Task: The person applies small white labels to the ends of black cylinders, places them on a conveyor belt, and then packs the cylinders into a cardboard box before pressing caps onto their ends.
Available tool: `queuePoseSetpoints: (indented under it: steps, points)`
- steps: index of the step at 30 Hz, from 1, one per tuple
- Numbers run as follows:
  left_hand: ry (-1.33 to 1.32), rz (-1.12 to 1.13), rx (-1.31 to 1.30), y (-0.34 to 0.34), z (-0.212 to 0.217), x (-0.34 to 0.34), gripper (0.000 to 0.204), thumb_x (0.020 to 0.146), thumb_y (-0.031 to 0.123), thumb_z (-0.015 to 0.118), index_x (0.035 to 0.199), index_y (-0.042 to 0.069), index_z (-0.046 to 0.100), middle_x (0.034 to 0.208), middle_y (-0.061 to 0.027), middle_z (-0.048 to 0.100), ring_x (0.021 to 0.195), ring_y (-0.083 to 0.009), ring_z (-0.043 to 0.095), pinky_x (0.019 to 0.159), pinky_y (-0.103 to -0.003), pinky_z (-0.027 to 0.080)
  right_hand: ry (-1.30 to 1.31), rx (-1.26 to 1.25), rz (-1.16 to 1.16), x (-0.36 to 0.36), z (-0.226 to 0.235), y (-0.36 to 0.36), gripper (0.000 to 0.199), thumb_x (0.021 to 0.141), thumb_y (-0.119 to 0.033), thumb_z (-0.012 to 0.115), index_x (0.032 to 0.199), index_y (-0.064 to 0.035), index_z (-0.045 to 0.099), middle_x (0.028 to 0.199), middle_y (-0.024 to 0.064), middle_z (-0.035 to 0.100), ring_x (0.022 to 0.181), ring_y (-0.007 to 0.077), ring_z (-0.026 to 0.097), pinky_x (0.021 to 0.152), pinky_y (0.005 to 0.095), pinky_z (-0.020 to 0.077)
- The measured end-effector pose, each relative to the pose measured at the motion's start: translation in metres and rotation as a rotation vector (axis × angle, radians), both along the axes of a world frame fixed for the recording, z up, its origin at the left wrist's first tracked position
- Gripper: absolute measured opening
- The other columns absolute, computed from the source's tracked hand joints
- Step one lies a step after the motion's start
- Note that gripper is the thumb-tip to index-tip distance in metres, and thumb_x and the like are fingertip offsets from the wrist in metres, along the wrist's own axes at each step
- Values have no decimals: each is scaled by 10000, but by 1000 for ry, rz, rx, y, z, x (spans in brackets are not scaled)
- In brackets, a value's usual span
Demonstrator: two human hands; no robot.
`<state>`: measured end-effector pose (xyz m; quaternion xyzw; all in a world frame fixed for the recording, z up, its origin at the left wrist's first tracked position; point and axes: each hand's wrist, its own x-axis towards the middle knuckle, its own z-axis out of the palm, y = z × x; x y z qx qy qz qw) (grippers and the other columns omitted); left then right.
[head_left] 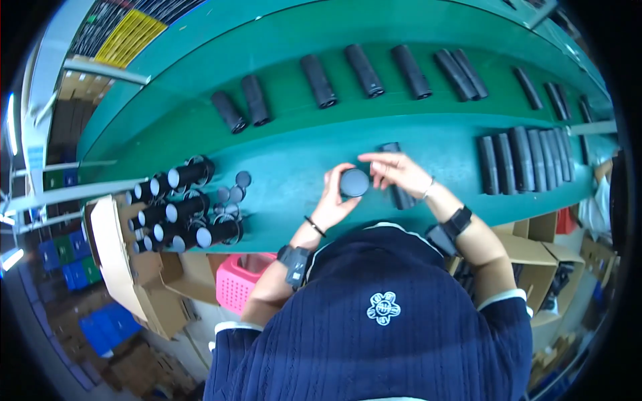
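Note:
My left hand (328, 204) curls its fingers and thumb around a round dark grey lid (354, 182), whose flat face is turned up. Whether the lid sits on a longer body beneath is hidden. Just to the right, my right hand (404, 175) has its fingers stretched toward the lid and apart from each other, with nothing visible in them. Partly covered by that hand, a black cylinder (403, 198) lies on the green table (294, 160). Several loose dark round lids (243, 179) lie on the table to the left.
Black cylinders with pale ends (194, 175) are stacked at the table's left. More black cylinders (523, 159) lie side by side at the right, and others (364, 71) are spaced along the darker green far strip (294, 107). Below the table are a pink basket (234, 286) and cardboard boxes (528, 257).

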<state>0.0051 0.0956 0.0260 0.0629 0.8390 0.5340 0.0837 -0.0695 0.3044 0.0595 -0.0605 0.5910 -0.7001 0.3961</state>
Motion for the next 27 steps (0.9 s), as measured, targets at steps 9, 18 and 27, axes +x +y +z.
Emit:
queuePoseSetpoints:
  steps: [9, 18, 27]
  points:
    - [-11, 13, 311, -10, -25, 21, 585, 818, 162, 680, 1292, 43, 358, 1189, -103, 469, 1120, -185, 460, 952, -320, 393, 162, -9, -95, 44, -25, -33, 327, 903, -218, 614, 1195, -71, 622, 930, 26, 634, 652, 75, 567, 588, 211, 477]
    - [-453, 320, 1360, -31, -9, -2, 495, 918, 431, 504, 1253, 73, 437, 1246, -117, 518, 1143, -247, 508, 1014, -397, 370, 622, 184, 172, 50, -17, -32, 897, 722, -231, 763, 1449, -62, 265, 1388, 164, 399, 1271, 298, 393, 1066, 365, 301]
    - [-511, 501, 1223, -27, -17, -2, 487, 869, 119, 645, 1277, 169, 385, 1163, -45, 488, 1078, -219, 510, 890, -446, 466, 656, 424, -42, 45, -9, -19, 596, 778, -261, 722, 1296, -80, 487, 1138, 177, 551, 1018, 294, 560, 870, 378, 475]
